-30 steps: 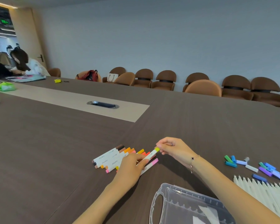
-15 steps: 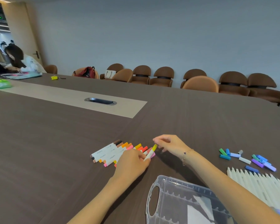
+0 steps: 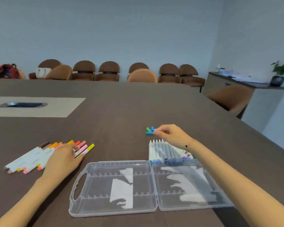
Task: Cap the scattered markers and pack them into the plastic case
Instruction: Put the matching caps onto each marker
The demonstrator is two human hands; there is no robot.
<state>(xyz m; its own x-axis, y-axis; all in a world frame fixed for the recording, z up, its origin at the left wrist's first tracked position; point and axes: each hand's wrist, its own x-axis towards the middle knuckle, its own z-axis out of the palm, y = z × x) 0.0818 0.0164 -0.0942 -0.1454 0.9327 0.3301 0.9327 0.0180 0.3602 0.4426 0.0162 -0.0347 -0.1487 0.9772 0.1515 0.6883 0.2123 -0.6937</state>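
A row of capped markers (image 3: 38,155) in browns, oranges and pinks lies at the left of the table, with a yellow-capped marker (image 3: 87,149) at its right end. My left hand (image 3: 64,159) rests flat on this row, fingers relaxed. To the right, several uncapped white markers (image 3: 161,149) lie side by side, tips pointing away. Just beyond them are a few loose caps (image 3: 149,131), green and blue. My right hand (image 3: 170,134) pinches a pale cap (image 3: 155,131) beside that pile. The clear plastic case (image 3: 121,210) lies open and flat in front of me.
The dark wood table (image 3: 121,108) has a pale inlay with a metal cable slot (image 3: 22,104) at the far left. Brown chairs (image 3: 108,71) line the back wall. A sideboard with a plant (image 3: 280,71) stands at the right.
My right hand left the yellow-capped marker and moved right to the loose caps, pinching one. My left hand laid that marker down beside the row. The view swung right.
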